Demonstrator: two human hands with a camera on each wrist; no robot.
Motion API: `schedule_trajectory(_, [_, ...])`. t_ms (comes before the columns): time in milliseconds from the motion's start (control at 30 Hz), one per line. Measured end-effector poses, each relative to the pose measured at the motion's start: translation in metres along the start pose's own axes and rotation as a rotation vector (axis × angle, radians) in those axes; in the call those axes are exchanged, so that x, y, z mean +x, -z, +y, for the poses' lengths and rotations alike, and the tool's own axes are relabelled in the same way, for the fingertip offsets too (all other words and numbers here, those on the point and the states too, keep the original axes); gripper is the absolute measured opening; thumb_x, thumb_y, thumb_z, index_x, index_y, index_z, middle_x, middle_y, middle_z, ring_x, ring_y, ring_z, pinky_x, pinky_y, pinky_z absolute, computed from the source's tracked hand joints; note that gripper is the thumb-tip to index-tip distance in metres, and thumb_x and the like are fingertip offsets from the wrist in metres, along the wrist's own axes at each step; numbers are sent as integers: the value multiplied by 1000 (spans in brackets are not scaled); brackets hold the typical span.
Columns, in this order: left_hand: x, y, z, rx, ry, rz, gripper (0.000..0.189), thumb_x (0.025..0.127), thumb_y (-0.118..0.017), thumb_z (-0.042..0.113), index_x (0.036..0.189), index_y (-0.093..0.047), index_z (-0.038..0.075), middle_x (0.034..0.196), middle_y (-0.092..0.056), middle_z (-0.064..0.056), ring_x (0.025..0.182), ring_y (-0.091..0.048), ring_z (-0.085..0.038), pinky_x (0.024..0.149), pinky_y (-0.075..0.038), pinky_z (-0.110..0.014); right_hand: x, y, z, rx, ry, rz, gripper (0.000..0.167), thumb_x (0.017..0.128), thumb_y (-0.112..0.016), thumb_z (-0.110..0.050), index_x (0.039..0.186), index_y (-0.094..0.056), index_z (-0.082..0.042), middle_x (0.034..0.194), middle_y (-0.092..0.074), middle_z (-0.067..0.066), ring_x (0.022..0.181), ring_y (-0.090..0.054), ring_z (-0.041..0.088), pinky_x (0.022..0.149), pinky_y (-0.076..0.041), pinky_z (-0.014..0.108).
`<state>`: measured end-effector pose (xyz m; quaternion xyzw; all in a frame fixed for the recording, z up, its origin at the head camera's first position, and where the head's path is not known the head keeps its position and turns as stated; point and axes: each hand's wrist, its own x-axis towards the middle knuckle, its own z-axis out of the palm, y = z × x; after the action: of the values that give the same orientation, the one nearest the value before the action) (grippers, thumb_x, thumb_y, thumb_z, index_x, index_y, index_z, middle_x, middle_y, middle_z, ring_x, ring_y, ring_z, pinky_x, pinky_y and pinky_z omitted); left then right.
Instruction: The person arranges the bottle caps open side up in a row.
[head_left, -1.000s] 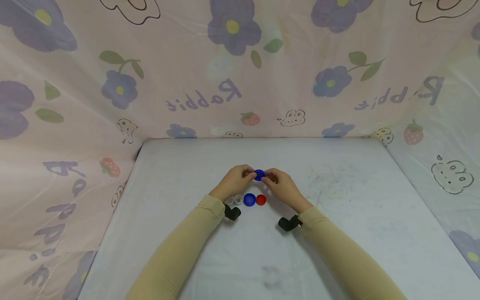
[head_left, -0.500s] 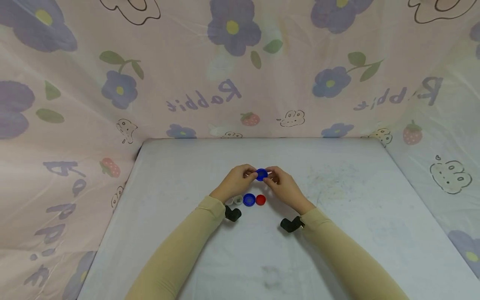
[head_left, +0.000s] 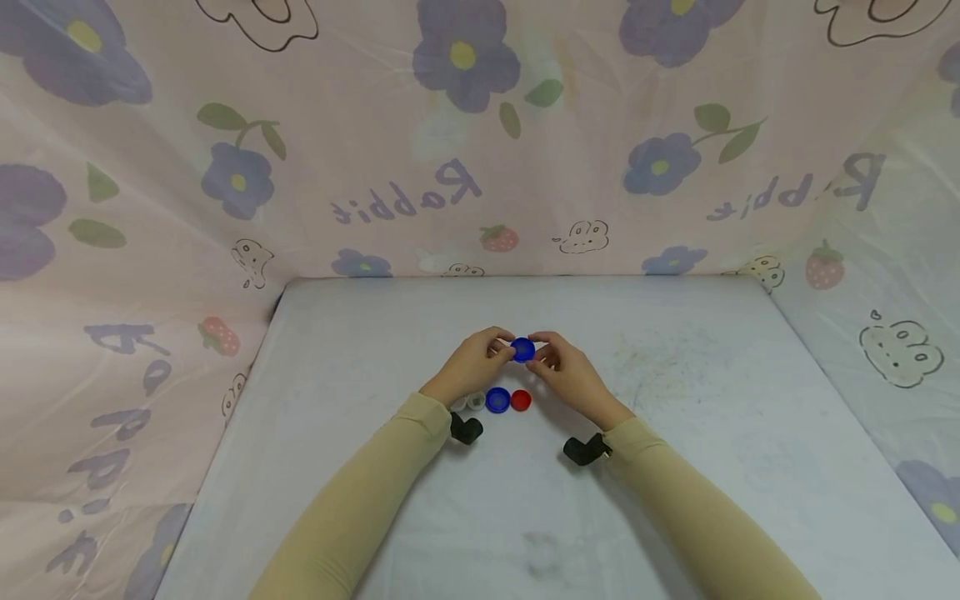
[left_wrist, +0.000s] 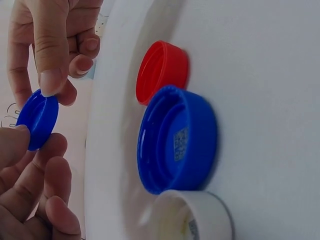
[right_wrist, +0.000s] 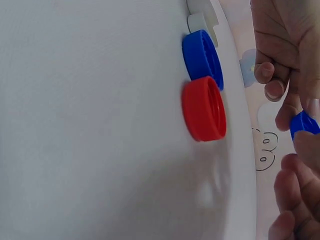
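Between the fingertips of both hands is a blue bottle cap [head_left: 522, 350], raised off the table with its hollow side showing in the left wrist view. My left hand [head_left: 472, 360] pinches its left edge with thumb and fingers. On the opposite edge, my right hand [head_left: 564, 367] pinches it, the thumb [left_wrist: 50, 80] lying against the rim. Nearer the person, a second blue bottle cap [left_wrist: 200, 145] touches a red bottle cap [left_wrist: 175, 67]. White caps [left_wrist: 210, 215] continue that row to the left, partly hidden by the left wrist in the head view.
The row of caps lies on a white-covered table [head_left: 675, 467]. Behind and beside the table hangs a flower-and-rabbit printed curtain [head_left: 555, 158]. Black wrist cameras [head_left: 585, 451] jut inward from both sleeves.
The held blue cap has shifted slightly right and turned, so its round face shows more fully. My right hand has moved a little to the right. The row of caps stays put.
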<state>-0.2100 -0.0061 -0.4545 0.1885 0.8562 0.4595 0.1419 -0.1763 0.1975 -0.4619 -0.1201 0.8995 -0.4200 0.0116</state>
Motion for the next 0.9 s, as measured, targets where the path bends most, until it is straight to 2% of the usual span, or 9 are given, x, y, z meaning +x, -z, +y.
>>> schedule_trajectory(167, [-1,-5,2,4,0,-30,31,100,-55,31,127,-53,17,101,-68,-1,88,-62,-15,77,-49,-31,-3,1,6,6,-8,-26,45,91,-69,-21,133,-51,-16,95,-65,-1,78,-58,16,64,-47,34])
schedule_trajectory(333, [-5,-12,6,43,9,-90,30,98,-58,29,126,-53,19,99,-66,2,83,-61,-10,73,-49,-29,-11,3,16,18,-39,-62,44,90,-71,-23,129,-53,-15,94,-64,-1,76,-58,17,64,-49,34])
schedule_trajectory(467, [-8,-19,9,121,-35,-130,36,95,-64,24,129,-54,16,98,-64,5,88,-60,-11,78,-49,-29,-20,6,22,24,-61,-78,43,89,-72,-25,127,-55,-14,93,-64,-1,76,-59,18,65,-50,34])
schedule_trajectory(667, [-9,-31,16,324,-127,-118,44,86,-75,29,125,-60,15,108,-64,-1,101,-53,-19,91,-39,-35,-32,12,29,-2,-71,-92,40,88,-73,-26,124,-57,-15,90,-63,-2,77,-58,16,67,-48,34])
schedule_trajectory(900, [-12,-41,16,446,-136,-106,41,83,-77,37,116,-64,17,103,-61,2,99,-48,-18,90,-35,-37,-41,13,35,-13,-76,-151,43,85,-75,-33,121,-61,-13,88,-62,-4,79,-57,14,70,-47,33])
